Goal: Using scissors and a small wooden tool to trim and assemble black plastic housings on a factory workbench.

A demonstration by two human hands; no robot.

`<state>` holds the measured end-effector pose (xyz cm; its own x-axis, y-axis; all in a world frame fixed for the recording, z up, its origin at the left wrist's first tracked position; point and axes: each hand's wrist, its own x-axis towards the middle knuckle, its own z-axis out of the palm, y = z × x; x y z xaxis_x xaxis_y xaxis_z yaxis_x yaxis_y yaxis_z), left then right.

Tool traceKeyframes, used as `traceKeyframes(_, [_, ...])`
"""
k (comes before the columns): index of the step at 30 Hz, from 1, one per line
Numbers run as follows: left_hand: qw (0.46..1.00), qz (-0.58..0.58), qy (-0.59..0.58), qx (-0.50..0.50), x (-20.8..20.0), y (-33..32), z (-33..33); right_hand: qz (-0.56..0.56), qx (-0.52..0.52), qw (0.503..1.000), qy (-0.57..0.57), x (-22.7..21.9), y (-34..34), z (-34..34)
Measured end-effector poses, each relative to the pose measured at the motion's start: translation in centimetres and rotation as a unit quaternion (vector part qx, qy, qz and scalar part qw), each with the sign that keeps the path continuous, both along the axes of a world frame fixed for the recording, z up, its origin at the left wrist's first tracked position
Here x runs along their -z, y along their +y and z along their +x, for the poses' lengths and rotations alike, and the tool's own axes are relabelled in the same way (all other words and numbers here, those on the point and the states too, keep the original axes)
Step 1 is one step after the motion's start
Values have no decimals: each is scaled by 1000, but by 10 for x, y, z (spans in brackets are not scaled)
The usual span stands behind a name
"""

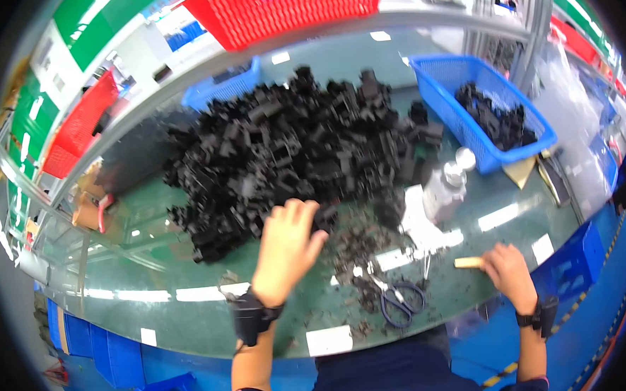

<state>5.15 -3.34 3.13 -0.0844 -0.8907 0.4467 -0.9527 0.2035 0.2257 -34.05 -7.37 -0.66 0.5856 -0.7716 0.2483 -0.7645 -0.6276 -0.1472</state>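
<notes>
While the left hand (285, 250) reaches over the near edge of the heap of black parts (296, 140) at the centre of the frame, its thumb stands apart from its fingers; whether the fingertips touch a part, I cannot tell. At the lower right, the right hand (508, 274) is closed around one end of a pale yellow stick (466, 262), whose other end points left above the green table (144, 222). Between the hands, right of the lower centre, dark scraps (358, 250) lie scattered, with dark-handled scissors (398, 303) at their lower right side. A grey bottle (443, 194) stands farther up, right of the heap. In the upper right, a blue basket (513, 155) holds more black pieces, and a red basket (289, 12) sits at the top edge, beyond the heap.
</notes>
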Motion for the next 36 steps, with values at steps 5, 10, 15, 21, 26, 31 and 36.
traceKeyframes(5, [997,42,-21,-66,33,-5,-2,19,-29,997,-65,11,-9,2])
traceKeyframes(10, [999,-8,45,-24,48,-7,4,-17,-77,980,-185,-25,-10,9])
traceKeyframes(15, [969,-57,235,44,50,-12,-1,114,-117,853,-495,-31,-14,47])
traceKeyframes(21, [892,-126,434,22,36,5,0,205,-276,816,-464,-60,-32,178])
traceKeyframes(26, [842,-88,532,23,50,-1,-7,147,-263,837,-456,-44,-38,243])
traceKeyframes(31, [851,-53,521,45,42,5,-16,85,-241,835,-487,-3,-40,246])
traceKeyframes(36, [870,-61,485,67,47,5,-15,146,-245,823,-491,-2,-30,248])
